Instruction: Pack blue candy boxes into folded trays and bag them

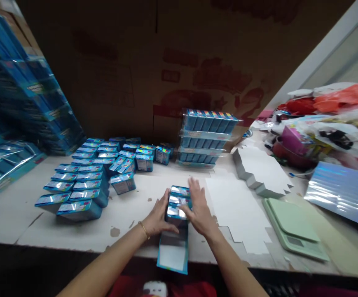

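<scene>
A blue open display box (173,258) with a pale inside lies at the table's front edge. Three small blue boxes (179,201) with shiny tops show in a row at its far end. My left hand (159,216) cups the display box's left side, fingers along the small boxes and thumb across the near end. On the opposite side, my right hand (200,208) has its fingers stretched out and apart, slightly blurred. Its thumb reaches over the nearest small box; whether it presses on it I cannot tell.
Several loose blue boxes (86,184) stand in rows to the left. Filled display boxes (202,144) are stacked at the back, with more stacks (33,90) far left. White die-cut cardboard sheets (259,169) and a green scale (294,225) lie right. A large carton (135,62) stands behind.
</scene>
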`<state>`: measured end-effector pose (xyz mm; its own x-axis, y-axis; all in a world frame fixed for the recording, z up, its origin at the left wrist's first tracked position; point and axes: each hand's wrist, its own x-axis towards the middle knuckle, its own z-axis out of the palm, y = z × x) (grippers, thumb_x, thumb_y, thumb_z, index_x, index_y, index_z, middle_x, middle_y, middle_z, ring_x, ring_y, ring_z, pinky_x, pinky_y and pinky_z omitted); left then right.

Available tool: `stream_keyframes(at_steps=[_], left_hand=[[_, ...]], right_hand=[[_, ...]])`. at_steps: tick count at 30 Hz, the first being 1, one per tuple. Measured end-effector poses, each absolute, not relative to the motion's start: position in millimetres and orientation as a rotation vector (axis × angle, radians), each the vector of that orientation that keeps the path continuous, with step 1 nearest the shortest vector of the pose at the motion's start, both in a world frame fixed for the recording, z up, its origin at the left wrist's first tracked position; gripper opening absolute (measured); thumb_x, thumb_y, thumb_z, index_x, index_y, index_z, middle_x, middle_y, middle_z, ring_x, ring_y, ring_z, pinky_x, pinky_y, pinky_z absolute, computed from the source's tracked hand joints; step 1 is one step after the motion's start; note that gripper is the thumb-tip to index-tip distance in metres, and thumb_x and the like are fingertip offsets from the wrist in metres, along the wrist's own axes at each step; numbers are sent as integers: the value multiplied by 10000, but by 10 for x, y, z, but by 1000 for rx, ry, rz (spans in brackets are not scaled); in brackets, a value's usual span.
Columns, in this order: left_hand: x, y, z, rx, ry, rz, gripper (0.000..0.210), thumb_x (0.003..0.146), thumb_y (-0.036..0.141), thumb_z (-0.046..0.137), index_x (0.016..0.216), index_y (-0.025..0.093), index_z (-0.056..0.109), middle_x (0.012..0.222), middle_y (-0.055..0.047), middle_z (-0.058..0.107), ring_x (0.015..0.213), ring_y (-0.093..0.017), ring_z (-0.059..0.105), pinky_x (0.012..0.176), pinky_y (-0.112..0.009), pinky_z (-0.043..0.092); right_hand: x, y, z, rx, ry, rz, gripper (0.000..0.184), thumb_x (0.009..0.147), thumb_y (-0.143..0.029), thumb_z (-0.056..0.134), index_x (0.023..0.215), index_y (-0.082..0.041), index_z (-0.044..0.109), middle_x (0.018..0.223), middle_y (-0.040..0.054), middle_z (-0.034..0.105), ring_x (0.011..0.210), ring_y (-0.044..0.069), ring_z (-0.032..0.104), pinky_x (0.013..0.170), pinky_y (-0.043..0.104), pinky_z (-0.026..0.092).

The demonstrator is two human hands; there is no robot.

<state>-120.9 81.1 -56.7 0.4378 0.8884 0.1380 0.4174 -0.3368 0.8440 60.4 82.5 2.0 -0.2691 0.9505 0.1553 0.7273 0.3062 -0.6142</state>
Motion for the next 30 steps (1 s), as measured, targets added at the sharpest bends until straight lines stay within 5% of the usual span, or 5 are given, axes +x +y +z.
stream_keyframes(at_steps=[3, 8, 17, 22, 30], left_hand=[[-1379, 724, -603, 2002, 1119, 744, 1270, 446, 535, 724, 1361, 173, -78, 1424, -198, 60, 1294, -354, 70, 1006, -566, 154], [-1735, 642, -682, 1909, 1485, 958, 686, 824, 407, 416, 1369, 229, 40, 1311, -127, 392, 1197, -232, 382, 989, -453, 306], [-1836, 687, -848, 2071, 1681, 874, 604, 824, 338, 434, 1352, 240, 157, 1249, -92, 467, 1165, -224, 411, 948, -421, 371], [-1846, 688, -832, 2093, 1674, 862, 567, 822, 335, 435, 1337, 234, 221, 1233, -90, 485, 1164, -232, 412, 943, -424, 372], [-1842, 651, -793, 2126, 1727, 972, 489, 821, 326, 428, 1280, 209, 310, 1212, -118, 464, 1150, -253, 401, 941, -448, 335]], right_hand=[[601, 879, 241, -1315, -2558, 464, 735, 728, -605, 450, 1349, -294, 209, 1421, 43, 180, 1297, 318, 26, 985, 594, 3], [286, 1539, 467, -1253, -2581, 295, 657, 788, -508, 443, 1351, -266, 206, 1409, 59, 220, 1297, 269, 116, 1018, 534, 45], [-525, 3358, 238, -1822, -2264, 344, 1103, 467, -556, 707, 1352, -163, 178, 1400, 164, 163, 1279, 367, 46, 999, 498, 142], [-489, 3372, 102, -1840, -2319, 285, 789, 566, -427, 683, 1244, -183, 363, 1217, 148, 410, 1139, 310, 368, 873, 388, 352], [-328, 2262, 792, -1458, -2281, -63, 640, 639, -338, 613, 1207, -166, 372, 1061, 105, 461, 976, 267, 420, 806, 371, 386]])
